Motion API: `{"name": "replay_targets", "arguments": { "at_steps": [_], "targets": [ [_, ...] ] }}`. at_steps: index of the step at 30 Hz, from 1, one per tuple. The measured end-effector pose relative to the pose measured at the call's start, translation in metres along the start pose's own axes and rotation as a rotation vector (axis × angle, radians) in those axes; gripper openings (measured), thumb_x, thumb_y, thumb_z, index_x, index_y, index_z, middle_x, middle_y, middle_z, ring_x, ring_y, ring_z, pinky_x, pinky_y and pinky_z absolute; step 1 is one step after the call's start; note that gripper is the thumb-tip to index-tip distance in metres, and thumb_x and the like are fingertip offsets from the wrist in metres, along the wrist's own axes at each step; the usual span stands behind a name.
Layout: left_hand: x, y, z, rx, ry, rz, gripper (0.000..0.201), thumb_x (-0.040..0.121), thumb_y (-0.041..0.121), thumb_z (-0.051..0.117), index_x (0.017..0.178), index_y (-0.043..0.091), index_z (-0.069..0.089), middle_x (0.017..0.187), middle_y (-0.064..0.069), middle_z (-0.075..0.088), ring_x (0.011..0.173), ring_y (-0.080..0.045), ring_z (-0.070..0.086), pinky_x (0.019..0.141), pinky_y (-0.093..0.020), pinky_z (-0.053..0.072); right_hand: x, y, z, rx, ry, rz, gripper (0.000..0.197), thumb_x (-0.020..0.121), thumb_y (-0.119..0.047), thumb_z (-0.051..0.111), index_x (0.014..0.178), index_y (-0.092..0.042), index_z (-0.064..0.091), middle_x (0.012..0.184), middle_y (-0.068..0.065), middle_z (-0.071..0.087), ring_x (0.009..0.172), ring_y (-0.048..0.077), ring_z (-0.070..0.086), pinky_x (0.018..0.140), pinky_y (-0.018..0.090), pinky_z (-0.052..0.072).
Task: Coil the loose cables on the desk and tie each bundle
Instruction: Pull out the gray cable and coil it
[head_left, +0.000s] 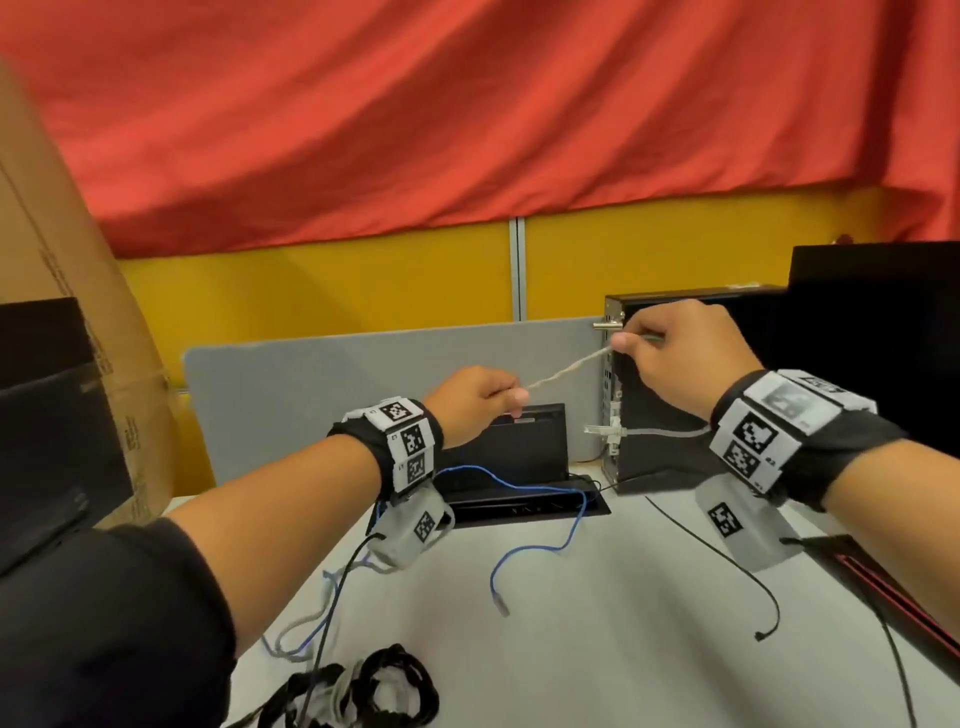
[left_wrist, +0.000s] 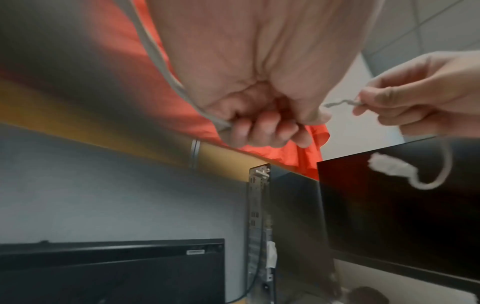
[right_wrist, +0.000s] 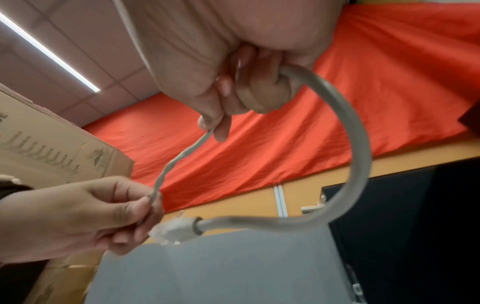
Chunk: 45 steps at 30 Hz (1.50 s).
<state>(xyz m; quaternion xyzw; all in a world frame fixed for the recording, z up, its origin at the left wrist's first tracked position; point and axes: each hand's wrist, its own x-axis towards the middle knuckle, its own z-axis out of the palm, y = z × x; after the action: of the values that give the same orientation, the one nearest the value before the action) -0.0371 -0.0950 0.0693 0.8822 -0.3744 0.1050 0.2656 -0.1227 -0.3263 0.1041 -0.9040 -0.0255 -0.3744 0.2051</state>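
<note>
A grey network cable (head_left: 566, 371) runs taut through the air between my two hands, above the white desk (head_left: 597, 660). My left hand (head_left: 511, 402) grips it in a fist, and its long tail drops past the wrist (left_wrist: 155, 51) to the desk. My right hand (head_left: 628, 340) pinches it between thumb and fingers (right_wrist: 215, 121). The short end loops out under that fist (right_wrist: 350, 133) and ends in a clear plug (head_left: 597, 430) (right_wrist: 174, 230), hanging free. A loose blue cable (head_left: 540, 525) and a thin black cable (head_left: 727, 561) lie on the desk.
Black coiled bundles (head_left: 379, 680) lie at the near desk edge. A small black computer tower (head_left: 670, 426) and a dark monitor (head_left: 872, 364) stand at back right. An open black cable hatch (head_left: 519, 501), a grey divider (head_left: 311, 395) and a cardboard box (head_left: 78, 312) are behind and left.
</note>
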Motion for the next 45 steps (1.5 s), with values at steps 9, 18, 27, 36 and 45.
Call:
{"name": "replay_targets", "arguments": {
  "at_steps": [9, 18, 27, 36, 45],
  "targets": [
    [0.0, -0.046, -0.039, -0.365, 0.245, -0.301, 0.033, 0.1, 0.022, 0.05, 0.07, 0.011, 0.053, 0.065, -0.005, 0.05, 0.059, -0.016, 0.052, 0.067, -0.029, 0.052, 0.008, 0.051, -0.025, -0.03, 0.185, 0.183, 0.025, 0.092, -0.036, 0.06, 0.072, -0.021, 0.066, 0.061, 0.0, 0.06, 0.065, 0.022, 0.057, 0.065, 0.029, 0.045],
    [-0.022, -0.069, -0.072, -0.035, 0.26, -0.279, 0.036, 0.098, 0.033, 0.053, 0.069, 0.012, 0.055, 0.055, 0.001, 0.035, 0.049, -0.014, 0.032, 0.051, -0.026, 0.028, -0.007, 0.071, -0.019, -0.035, 0.213, 0.378, 0.023, 0.093, -0.034, 0.056, 0.076, -0.021, 0.065, 0.067, 0.004, 0.062, 0.068, 0.024, 0.058, 0.062, 0.032, 0.049],
    [-0.035, -0.072, -0.086, 0.004, 0.362, -0.263, 0.043, 0.098, 0.031, 0.053, 0.062, 0.01, 0.056, 0.05, 0.002, 0.035, 0.046, -0.014, 0.031, 0.05, -0.026, 0.028, -0.014, 0.095, -0.009, -0.047, 0.138, 0.47, 0.027, 0.093, -0.03, 0.058, 0.069, -0.018, 0.065, 0.067, 0.006, 0.061, 0.063, 0.021, 0.054, 0.056, 0.028, 0.04],
    [-0.017, -0.03, -0.054, -0.042, 0.315, -0.254, 0.042, 0.097, 0.03, 0.055, 0.063, 0.007, 0.054, 0.052, 0.0, 0.037, 0.047, -0.014, 0.033, 0.049, -0.025, 0.03, -0.025, 0.041, 0.033, -0.086, -0.441, 0.293, 0.023, 0.096, -0.013, 0.049, 0.104, -0.012, 0.071, 0.104, 0.006, 0.071, 0.095, 0.019, 0.064, 0.082, 0.028, 0.047],
    [0.004, 0.029, -0.013, -0.252, 0.154, -0.142, 0.045, 0.098, 0.032, 0.053, 0.057, 0.013, 0.05, 0.046, 0.002, 0.035, 0.04, -0.013, 0.029, 0.046, -0.024, 0.025, -0.015, -0.075, 0.044, 0.249, -0.387, 0.046, 0.04, 0.098, -0.024, 0.052, 0.135, -0.011, 0.047, 0.128, 0.009, 0.059, 0.12, 0.025, 0.055, 0.099, 0.038, 0.044]
  ]
}}
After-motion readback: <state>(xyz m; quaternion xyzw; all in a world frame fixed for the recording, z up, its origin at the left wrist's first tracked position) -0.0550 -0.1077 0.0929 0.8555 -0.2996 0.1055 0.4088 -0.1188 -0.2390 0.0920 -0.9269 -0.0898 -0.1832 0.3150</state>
